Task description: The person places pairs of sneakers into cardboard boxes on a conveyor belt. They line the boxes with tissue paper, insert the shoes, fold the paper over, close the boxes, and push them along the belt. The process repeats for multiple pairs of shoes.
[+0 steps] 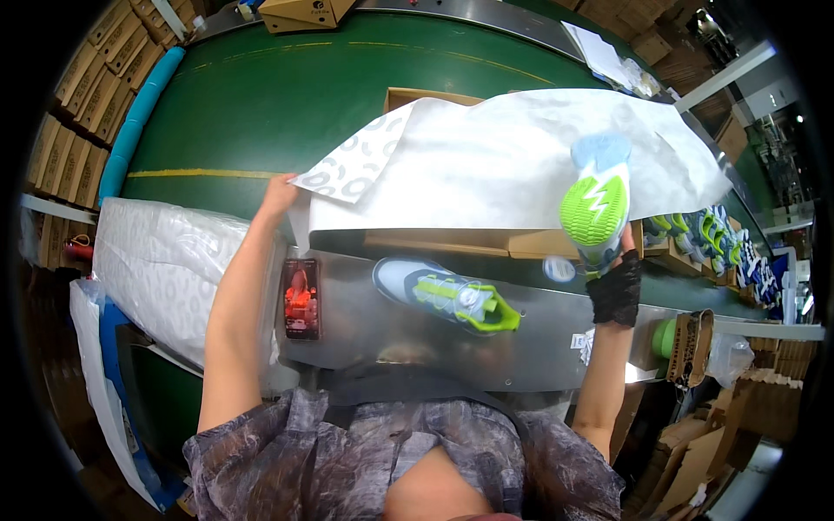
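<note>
While one shoe [417, 285] is lying on the metal bench [539, 347] in the foreground, the right hand [624, 253] is gripping another shoe [595, 208] by its near end, sole showing, and the left hand [280, 193] is pinching the white paper [486, 165] by its left edge. Beyond, the sheet is partly hiding a cardboard box [439, 240]; holding that edge taut should be limiting creases.

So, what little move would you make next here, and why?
Perhaps lower the white paper into the cardboard box below it. The left-hand grip holds the paper's patterned corner, and the right-hand grip holds a green-soled shoe, so settling the paper first would probably give that shoe a lined place to go.
</note>
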